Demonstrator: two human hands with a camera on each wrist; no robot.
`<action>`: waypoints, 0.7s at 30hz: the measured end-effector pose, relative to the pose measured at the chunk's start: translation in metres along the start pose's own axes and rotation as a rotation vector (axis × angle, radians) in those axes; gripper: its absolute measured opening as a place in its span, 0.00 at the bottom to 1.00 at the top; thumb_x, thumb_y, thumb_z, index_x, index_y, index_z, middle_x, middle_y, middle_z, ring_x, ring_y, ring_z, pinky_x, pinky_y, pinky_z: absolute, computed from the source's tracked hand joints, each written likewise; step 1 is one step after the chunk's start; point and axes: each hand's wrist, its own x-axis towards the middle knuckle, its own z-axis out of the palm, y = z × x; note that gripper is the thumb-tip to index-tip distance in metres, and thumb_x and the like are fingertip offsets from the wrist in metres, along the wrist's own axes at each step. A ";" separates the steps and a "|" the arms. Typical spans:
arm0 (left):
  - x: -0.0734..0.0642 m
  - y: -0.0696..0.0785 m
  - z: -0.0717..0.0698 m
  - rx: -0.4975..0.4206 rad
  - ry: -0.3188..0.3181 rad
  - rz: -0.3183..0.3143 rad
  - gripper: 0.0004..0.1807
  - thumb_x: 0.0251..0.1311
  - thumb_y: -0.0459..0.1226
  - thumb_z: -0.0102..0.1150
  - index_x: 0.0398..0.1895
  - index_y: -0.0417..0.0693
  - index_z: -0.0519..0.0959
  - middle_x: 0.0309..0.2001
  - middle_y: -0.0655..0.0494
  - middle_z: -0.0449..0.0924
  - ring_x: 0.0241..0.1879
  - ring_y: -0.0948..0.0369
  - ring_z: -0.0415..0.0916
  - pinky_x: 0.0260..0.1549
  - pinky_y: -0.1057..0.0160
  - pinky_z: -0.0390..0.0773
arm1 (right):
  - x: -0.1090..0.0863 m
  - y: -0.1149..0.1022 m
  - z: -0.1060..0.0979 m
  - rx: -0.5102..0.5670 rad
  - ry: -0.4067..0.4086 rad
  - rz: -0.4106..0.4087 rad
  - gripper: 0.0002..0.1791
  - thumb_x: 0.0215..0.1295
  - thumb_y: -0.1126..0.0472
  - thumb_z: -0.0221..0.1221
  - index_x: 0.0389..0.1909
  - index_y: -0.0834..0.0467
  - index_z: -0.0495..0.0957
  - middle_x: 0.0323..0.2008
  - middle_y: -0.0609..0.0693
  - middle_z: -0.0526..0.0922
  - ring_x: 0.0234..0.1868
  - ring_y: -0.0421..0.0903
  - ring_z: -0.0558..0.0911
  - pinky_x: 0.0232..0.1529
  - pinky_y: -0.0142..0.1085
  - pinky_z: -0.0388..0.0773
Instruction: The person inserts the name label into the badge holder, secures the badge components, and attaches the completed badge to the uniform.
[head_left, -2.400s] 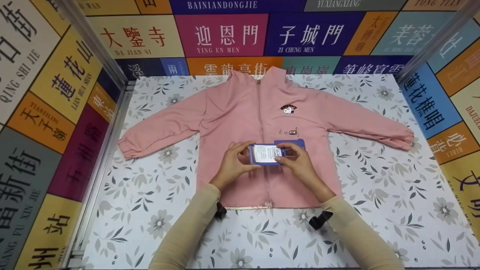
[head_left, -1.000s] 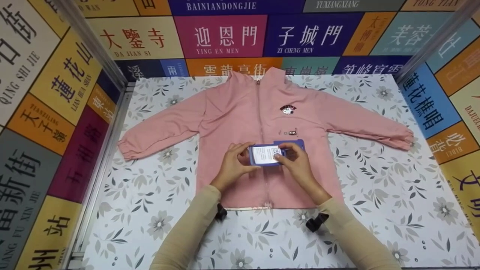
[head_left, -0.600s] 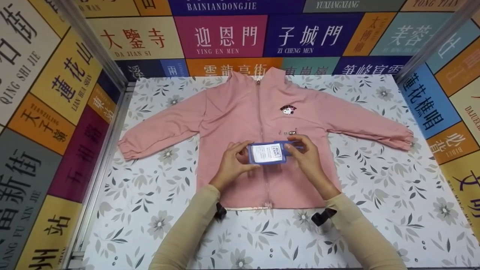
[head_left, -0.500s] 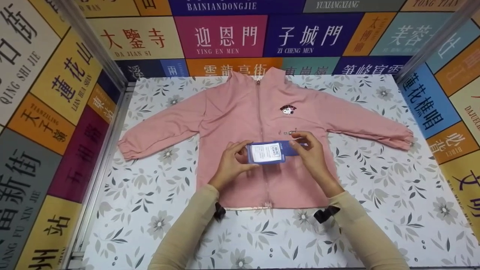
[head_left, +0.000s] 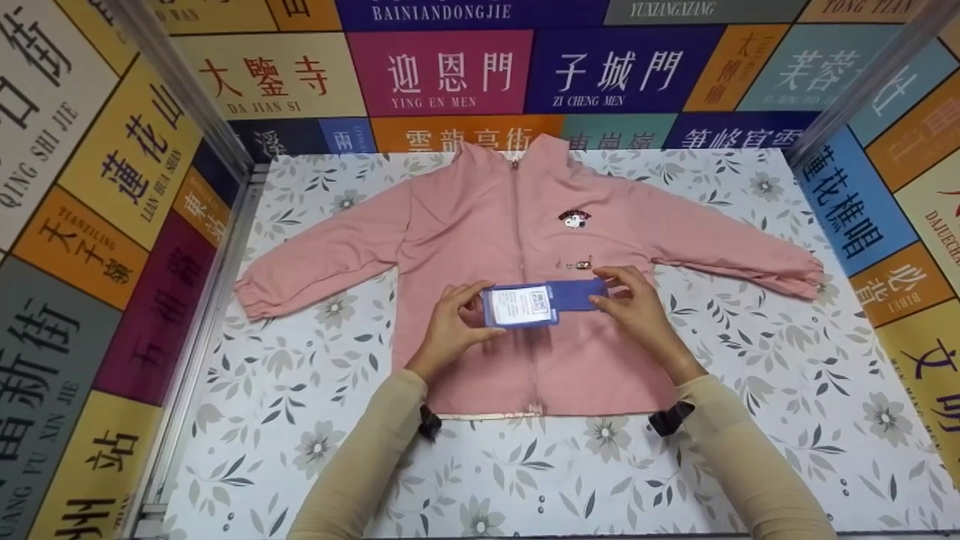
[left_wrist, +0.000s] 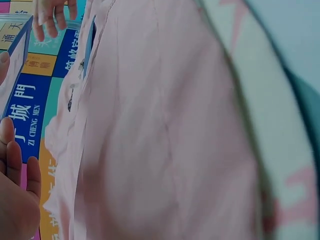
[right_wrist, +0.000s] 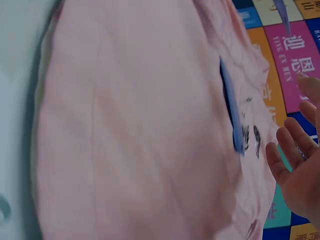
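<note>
One card holder (head_left: 519, 306), its small print illegible, is pinched by the left hand (head_left: 448, 327) above one pink jacket (head_left: 476, 247), where one blue piece (head_left: 574, 295) lies partly hidden near the right hand (head_left: 640, 306), fingers loosely spread.

The white worktop (head_left: 757, 360) is patterned with grey flowers and leaves. A pink jacket (head_left: 457, 255) lies directly on it, front up, sleeves spread to both sides, collar towards the far edge.

Multicoloured lettered walls (head_left: 442, 71) along three sides of a floral tabletop (head_left: 750, 457).
</note>
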 end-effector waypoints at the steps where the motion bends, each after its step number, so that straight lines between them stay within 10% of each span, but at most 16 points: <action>1: -0.001 -0.001 -0.001 0.003 0.001 -0.003 0.43 0.35 0.40 0.83 0.62 0.54 0.78 0.35 0.54 0.77 0.40 0.61 0.64 0.41 0.61 0.70 | 0.001 0.003 -0.002 -0.017 -0.009 -0.007 0.26 0.60 0.60 0.69 0.60 0.56 0.77 0.56 0.58 0.76 0.56 0.57 0.75 0.59 0.51 0.70; 21: -0.009 -0.011 -0.018 0.025 0.012 -0.013 0.43 0.33 0.36 0.83 0.62 0.49 0.78 0.35 0.49 0.78 0.41 0.59 0.66 0.42 0.63 0.73 | 0.025 0.036 -0.028 -0.521 -0.252 -0.139 0.49 0.41 0.46 0.78 0.67 0.57 0.72 0.62 0.61 0.70 0.63 0.60 0.65 0.69 0.59 0.57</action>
